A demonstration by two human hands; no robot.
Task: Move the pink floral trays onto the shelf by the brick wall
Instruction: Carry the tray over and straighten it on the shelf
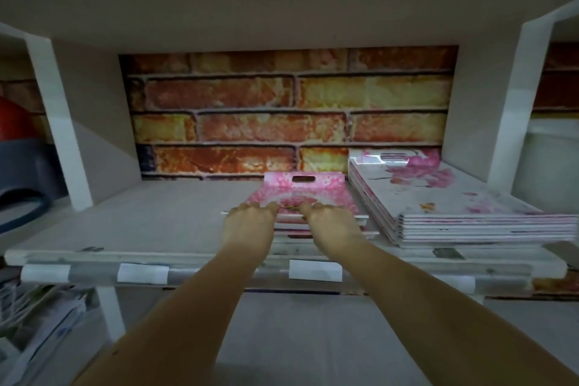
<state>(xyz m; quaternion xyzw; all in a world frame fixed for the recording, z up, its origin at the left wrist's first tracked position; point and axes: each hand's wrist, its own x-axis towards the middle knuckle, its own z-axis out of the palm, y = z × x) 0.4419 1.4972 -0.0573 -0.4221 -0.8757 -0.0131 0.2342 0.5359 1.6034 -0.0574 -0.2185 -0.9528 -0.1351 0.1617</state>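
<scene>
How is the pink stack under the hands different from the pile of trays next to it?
The pink trays are pink nearly all over; the white trays are pale with scattered pink blossoms. The pink stack looks smaller and lower; the white pile is broader and taller. Both the left hand and right hand rest on the pink stack; the white pile is untouched. Both lie flat on the shelf, with cut-out handles facing the brick wall.

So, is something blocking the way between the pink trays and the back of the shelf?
Nothing visible does. Bare shelf lies between the pink trays and the brick wall. The white floral stack lies to their right.
</scene>
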